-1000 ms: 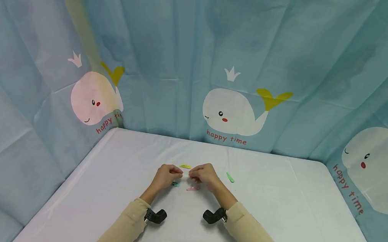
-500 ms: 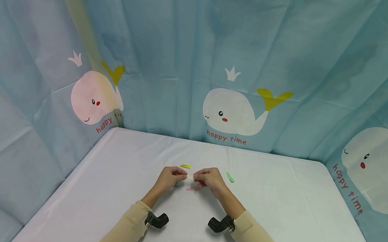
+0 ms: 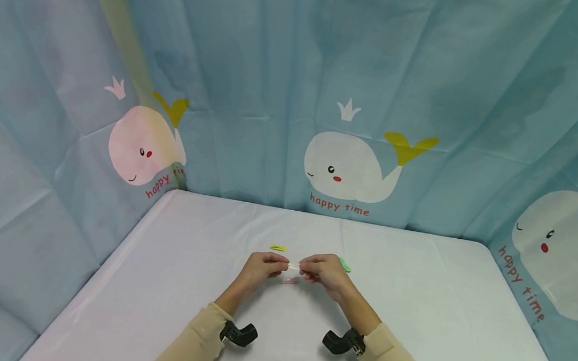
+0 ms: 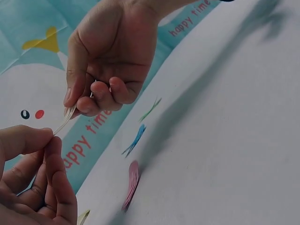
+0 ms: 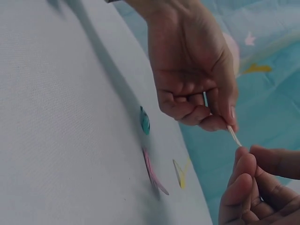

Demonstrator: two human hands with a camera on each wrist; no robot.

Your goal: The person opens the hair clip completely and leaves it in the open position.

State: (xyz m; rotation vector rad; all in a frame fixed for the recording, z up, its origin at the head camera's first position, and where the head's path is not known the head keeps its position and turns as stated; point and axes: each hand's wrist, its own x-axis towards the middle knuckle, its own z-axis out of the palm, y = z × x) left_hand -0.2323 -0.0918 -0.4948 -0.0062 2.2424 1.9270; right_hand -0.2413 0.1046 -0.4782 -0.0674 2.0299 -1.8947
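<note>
White counter, head view: the surface extends back to a blue curtain printed with pale whales and red "happy time" lettering. The left hand and the right hand face each other above the middle of the counter. Both hands pinch a bundle of cream strands, which spans the narrow gap between the fingertips. A yellow clip lies beyond the hands. A pink clip lies on the near side of the strands. A green clip appears just beside the right hand, partly covered by it.

Left wrist view: the left hand occupies the lower left; the right hand enters from the top. Thumb and fingers of each grip the strands, and the bundle separates into several lines at the right hand. Below, the green, blue and pink clips form a loose row. A yellowish item is cut off by the lower edge.

Right wrist view: the left hand enters from the top; the right hand occupies the lower right. The strands run between their fingertips, clear of the counter. A teal clip lies near the pink clip, with the yellow clip alongside. Whether the teal and blue clips are one item cannot be determined.
</note>
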